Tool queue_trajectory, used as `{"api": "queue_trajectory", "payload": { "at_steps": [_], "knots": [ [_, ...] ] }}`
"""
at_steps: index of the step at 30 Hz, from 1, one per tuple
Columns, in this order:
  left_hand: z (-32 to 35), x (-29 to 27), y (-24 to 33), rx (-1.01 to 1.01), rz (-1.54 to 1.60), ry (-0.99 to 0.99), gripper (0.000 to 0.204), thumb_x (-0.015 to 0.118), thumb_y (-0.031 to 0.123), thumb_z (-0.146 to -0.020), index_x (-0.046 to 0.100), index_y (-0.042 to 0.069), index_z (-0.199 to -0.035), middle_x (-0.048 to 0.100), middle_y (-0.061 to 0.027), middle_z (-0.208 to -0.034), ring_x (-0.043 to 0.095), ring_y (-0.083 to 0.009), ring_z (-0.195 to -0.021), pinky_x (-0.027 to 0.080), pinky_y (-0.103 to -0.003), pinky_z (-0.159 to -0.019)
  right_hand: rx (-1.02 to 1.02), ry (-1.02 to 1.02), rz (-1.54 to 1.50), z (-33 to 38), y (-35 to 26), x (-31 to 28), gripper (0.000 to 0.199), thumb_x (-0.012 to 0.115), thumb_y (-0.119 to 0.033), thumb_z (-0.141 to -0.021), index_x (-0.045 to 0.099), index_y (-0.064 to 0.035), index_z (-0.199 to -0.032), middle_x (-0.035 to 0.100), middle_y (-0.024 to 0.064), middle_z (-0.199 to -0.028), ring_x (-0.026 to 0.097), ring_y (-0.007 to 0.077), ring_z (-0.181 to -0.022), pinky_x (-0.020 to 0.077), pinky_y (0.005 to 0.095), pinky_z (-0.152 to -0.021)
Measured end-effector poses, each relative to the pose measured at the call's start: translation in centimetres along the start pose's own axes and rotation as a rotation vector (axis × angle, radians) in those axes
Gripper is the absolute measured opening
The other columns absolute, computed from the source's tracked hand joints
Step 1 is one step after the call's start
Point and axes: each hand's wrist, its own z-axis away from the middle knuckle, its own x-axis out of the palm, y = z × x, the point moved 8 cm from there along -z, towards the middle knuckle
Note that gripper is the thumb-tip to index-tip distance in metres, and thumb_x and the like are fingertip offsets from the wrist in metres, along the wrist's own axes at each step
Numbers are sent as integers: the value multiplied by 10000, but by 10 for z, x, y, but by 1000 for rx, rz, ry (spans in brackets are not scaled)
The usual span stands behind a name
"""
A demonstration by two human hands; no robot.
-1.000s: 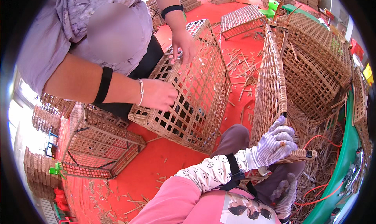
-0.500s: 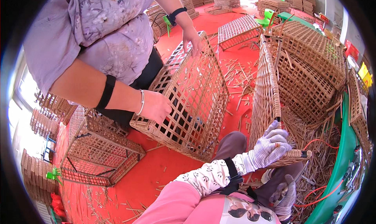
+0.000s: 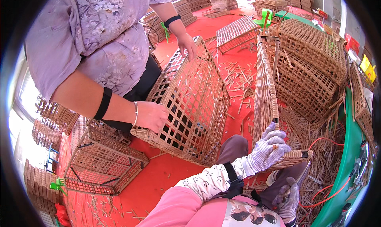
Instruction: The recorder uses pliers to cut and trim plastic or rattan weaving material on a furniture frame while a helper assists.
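Wicker panel (image 3: 265, 96) stood on edge right of centre, its long axis running from near to far, with the gloved left hand (image 3: 266, 149) clamped round its near rim while the right hand (image 3: 289, 197), nearer and lower, had a grip I could not tell

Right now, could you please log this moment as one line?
left hand: gripping wicker basket rim | right hand: low by knee, grasp unclear | co-worker: holding second basket, both hands

Knit cloth glove on the left hand (image 3: 266, 149); rough woven rattan panel (image 3: 265, 96) and open-lattice basket (image 3: 190, 104), matt, on a smooth red floor (image 3: 158, 179)
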Motion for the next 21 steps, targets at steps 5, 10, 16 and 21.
{"api": "queue_trajectory", "payload": {
  "at_steps": [5,10,16,21],
  "knots": [
    [7,2,4,-36,14,-9,143,521,143,-856,657,118,-890,586,-1,-870,505,-219,-1045,182,-451,-1069,70,63,-86,17,-1,1,407,415,-312,-937,396,-30,-1229,483,22,-664,405,101,-368,388,249,-342],
    [10,12,-22,-132,147,-171,171,555,152,-773,641,98,-911,561,-10,-792,513,-173,-938,236,-395,-1013,-1103,-147,1227,41,-54,40,434,520,-230,-856,443,33,-1194,545,76,-804,549,171,-632,455,286,-610],
    [-20,0,-1,14,-73,-423,157,600,165,-818,683,108,-938,650,-23,-880,575,-194,-959,243,-424,-1026,-86,-254,224,29,-31,29,406,343,-332,-957,455,1,-1160,540,39,-651,492,98,-430,394,203,-413],
    [-12,21,4,-29,-49,-594,293,408,204,-927,653,68,-1011,639,-36,-932,541,-191,-1038,96,-438,-1089,-217,-225,272,28,-33,33,308,429,-266,-937,487,-7,-1094,527,26,-662,466,76,-439,378,195,-400]
  ]
}}
